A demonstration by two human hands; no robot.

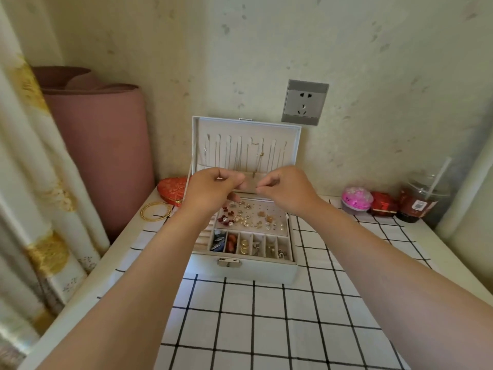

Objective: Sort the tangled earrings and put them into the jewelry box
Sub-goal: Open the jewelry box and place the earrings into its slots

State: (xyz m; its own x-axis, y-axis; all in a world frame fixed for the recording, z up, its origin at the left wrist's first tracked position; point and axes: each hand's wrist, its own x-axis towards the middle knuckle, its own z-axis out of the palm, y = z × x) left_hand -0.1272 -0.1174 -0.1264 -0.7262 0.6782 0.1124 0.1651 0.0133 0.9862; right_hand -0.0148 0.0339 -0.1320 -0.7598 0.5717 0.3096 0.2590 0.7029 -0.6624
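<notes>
Both hands meet at the centre of the frame. Your left hand [216, 188] and right hand [286, 189] have curled fingers and pinch between them what seems to be a tiny earring [256, 191], too small to make out. The open jewelry box [240, 272] sits directly beneath, its stud panel [269, 209] just below your fingertips, about equally near either hand.

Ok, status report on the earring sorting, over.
Left hand and right hand, fingertips pinched, over open jewelry box; what they hold too small to see. Earrings on its tray and in compartments. Nothing blocking the box.
</notes>
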